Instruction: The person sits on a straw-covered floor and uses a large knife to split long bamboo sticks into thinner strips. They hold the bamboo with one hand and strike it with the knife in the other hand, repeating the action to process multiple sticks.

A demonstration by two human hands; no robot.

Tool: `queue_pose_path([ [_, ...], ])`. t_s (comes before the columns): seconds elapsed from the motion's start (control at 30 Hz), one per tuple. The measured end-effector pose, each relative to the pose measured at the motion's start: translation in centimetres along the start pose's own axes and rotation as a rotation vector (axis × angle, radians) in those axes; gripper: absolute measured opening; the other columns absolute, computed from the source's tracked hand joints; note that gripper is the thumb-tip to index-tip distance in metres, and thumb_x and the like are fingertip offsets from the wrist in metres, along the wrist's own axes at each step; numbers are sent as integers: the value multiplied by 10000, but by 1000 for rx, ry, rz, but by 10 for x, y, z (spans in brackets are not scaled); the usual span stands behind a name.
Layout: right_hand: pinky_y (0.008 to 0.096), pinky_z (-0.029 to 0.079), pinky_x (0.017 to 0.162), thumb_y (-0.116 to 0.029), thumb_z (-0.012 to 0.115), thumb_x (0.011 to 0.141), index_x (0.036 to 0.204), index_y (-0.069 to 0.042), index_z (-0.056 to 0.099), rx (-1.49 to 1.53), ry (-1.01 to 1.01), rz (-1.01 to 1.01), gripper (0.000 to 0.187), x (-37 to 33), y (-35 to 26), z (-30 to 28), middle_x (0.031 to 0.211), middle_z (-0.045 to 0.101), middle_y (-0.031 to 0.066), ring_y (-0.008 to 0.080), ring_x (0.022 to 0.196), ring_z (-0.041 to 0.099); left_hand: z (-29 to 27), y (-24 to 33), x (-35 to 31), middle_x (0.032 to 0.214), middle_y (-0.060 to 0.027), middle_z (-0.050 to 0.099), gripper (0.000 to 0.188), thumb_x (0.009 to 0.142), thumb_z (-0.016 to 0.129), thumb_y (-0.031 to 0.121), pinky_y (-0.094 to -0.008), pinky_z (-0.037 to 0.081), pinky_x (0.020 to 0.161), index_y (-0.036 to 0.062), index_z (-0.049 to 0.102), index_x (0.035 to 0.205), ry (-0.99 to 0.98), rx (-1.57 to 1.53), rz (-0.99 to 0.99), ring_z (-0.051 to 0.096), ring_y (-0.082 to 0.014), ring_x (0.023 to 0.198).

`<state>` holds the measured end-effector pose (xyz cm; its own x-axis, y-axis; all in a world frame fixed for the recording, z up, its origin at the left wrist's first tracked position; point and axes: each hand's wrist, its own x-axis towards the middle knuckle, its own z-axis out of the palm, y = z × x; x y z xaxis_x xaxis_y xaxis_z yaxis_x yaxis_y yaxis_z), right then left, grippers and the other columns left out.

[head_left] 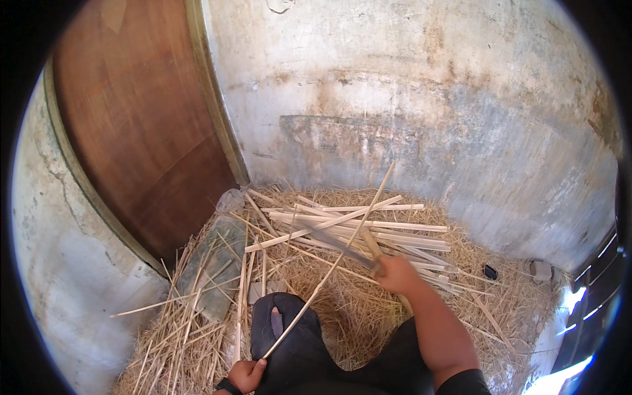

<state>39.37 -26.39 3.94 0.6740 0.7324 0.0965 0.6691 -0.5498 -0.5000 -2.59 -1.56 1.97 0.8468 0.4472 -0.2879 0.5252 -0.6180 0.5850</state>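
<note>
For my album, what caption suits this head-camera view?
Left hand holds a long thin bamboo strip while the right hand works a knife along it, above a pile of split strips.

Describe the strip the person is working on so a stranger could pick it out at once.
Start at the brown door and drop to the straw heaped in the corner, where pale split strips lie stacked. One long thin strip slants across them, its low end in the left hand. Unlike the flat-lying rest, it is raised, and the right hand holds a blade against it.
</note>
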Motion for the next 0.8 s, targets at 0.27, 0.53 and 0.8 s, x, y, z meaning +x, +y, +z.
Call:
queue_pose_path([
  [0.27, 472, 542, 779, -197, 706, 748, 968, -79, 678, -139, -211, -286, 251, -3, -42, -1, 872, 712, 174, 367, 831, 686, 5, -9, -8, 647, -256, 610, 650, 1020, 420, 518, -485, 490, 637, -18, 663, 744, 48, 20, -38, 641, -449, 667],
  [0.53, 453, 539, 754, -228, 721, 771, 1069, -61, 679, 21, 102, 174, 344, 5, 21, -2, 851, 703, 190, 377, 838, 685, -1, 0, 2, 655, -255, 619, 697, 1023, 388, 541, -486, 494, 661, -29, 660, 730, -29, 6, -65, 647, -445, 685],
  [0.8, 492, 531, 813, -197, 691, 768, 1016, -91, 677, -190, -268, -259, 270, -5, -44, 7, 861, 708, 179, 383, 865, 684, -2, 4, -6, 638, -249, 613, 696, 1030, 378, 524, -488, 497, 663, -25, 656, 705, -9, 41, -68, 651, -438, 676],
])
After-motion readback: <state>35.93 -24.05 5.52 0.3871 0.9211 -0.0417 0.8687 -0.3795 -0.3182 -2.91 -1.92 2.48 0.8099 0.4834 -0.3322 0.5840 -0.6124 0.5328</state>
